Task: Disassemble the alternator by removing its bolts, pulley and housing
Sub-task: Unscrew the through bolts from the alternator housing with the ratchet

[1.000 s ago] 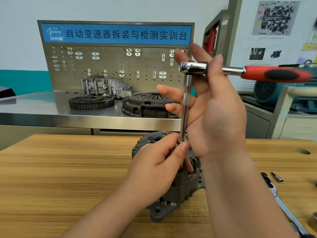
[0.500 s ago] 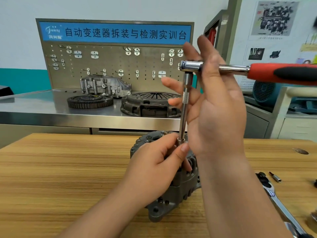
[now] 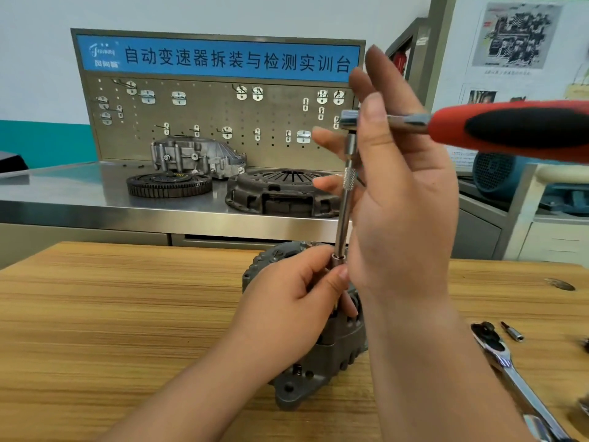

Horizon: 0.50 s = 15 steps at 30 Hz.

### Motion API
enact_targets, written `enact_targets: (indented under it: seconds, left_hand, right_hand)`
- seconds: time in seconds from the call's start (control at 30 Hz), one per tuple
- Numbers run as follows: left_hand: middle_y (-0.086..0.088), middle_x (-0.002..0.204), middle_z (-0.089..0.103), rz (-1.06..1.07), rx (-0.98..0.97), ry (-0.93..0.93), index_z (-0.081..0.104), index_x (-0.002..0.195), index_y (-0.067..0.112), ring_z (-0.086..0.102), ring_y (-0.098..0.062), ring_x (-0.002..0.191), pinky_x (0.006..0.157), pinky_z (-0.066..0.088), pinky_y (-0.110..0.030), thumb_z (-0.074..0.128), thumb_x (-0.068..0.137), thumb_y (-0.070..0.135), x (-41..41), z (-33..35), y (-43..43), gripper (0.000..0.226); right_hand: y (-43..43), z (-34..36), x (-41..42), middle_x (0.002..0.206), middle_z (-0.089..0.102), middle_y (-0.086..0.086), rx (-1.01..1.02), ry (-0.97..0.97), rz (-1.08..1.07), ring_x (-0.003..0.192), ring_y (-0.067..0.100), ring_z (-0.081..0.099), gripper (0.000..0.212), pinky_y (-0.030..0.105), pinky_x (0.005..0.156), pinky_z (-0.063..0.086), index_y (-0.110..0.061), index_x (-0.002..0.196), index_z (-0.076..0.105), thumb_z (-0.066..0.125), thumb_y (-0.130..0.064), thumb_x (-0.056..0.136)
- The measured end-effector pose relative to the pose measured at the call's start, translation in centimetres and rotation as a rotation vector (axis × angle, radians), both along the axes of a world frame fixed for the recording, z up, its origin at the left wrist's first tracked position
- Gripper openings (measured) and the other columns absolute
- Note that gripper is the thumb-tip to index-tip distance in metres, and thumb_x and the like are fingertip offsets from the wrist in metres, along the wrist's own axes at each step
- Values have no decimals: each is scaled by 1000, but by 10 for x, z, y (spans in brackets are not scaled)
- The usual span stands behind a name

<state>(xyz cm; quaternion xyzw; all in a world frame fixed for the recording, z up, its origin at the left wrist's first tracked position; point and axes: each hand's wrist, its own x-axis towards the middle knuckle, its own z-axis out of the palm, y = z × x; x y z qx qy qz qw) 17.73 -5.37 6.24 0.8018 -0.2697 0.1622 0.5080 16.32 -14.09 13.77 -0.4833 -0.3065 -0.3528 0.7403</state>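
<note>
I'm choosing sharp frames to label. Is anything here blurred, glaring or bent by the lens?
Head view: the red ratchet handle and the raised fingertips of the right hand are soft with blur; the left hand, extension bar and alternator are crisp; the steel bench carries a pale sheen; the edges of the signboard bow slightly, as wide lenses do.

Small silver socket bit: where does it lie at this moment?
In the head view the small silver socket bit lies on the wooden table at the right, just right of the head of the chrome ratchet wrench, not touching it.
</note>
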Motion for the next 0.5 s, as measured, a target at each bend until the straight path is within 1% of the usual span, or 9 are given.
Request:
enact_targets:
  seconds: [0.03, 0.1, 0.2, 0.27, 0.3, 0.37, 0.43, 0.5]
  left_hand:
    - [19, 81, 72, 2, 0, -6, 66, 92, 27, 66, -8, 77, 73, 54, -48, 43, 86, 46, 0, 0, 0, 31]
    - [17, 81, 71, -8, -1, -22, 66, 93, 27, 66, -10, 76, 71, 54, -48, 42, 88, 47, -2, -1, 1, 31]
    - [19, 75, 68, -29, 8, -67, 63, 91, 28, 63, -9, 69, 66, 53, -46, 41, 90, 53, -4, 1, 2, 33]
    - [20, 74, 67, -35, 21, -80, 60, 92, 29, 61, -10, 68, 65, 53, -45, 39, 87, 58, -5, 2, 2, 36]
    - [21, 74, 67, -29, 24, -74, 60, 92, 30, 62, -11, 67, 65, 53, -46, 41, 87, 57, -5, 2, 2, 34]
    - [21, 76, 68, -9, 23, -42, 62, 92, 29, 63, -12, 69, 67, 53, -48, 43, 87, 52, -4, 1, 2, 30]
    - [21, 83, 71, 4, 24, -11, 65, 96, 28, 66, -11, 75, 72, 55, -48, 42, 85, 51, -4, 2, 1, 35]
    - [21, 86, 71, 9, 28, -5, 66, 98, 28, 67, -10, 79, 74, 55, -48, 41, 84, 51, -4, 3, 0, 37]
  right_hand:
    - [1, 0, -1, 128, 64, -3, 23, 33, 63, 85, 21, 70, 32, 21, 55, 52, -21, 128, 57, 47, -23, 98]
    - [0, 1, -1, 126, 65, -1, 85, 113, 191, 73, 19, 71, 29, 20, 50, 51, -23, 125, 57, 40, -29, 102]
    - [-7, 4, 1, 108, 73, 1, 119, 213, 318, 59, 18, 69, 35, 20, 44, 48, -20, 119, 55, 30, -39, 103]
    - [-9, 5, 2, 95, 75, 3, 109, 247, 371, 55, 17, 67, 40, 19, 43, 47, -17, 117, 55, 26, -43, 103]
    - [-9, 4, 2, 93, 75, 4, 104, 250, 366, 55, 16, 67, 40, 19, 43, 47, -17, 116, 55, 27, -43, 103]
    - [-7, 2, 2, 99, 74, 6, 81, 207, 254, 62, 16, 68, 31, 19, 44, 47, -21, 116, 58, 35, -38, 103]
    - [-5, 0, 2, 110, 70, 5, 28, 97, 63, 73, 18, 69, 23, 20, 48, 48, -25, 115, 62, 45, -29, 101]
    - [-4, -1, 3, 115, 67, 3, -18, -4, -43, 81, 19, 68, 25, 22, 52, 50, -23, 118, 63, 51, -22, 96]
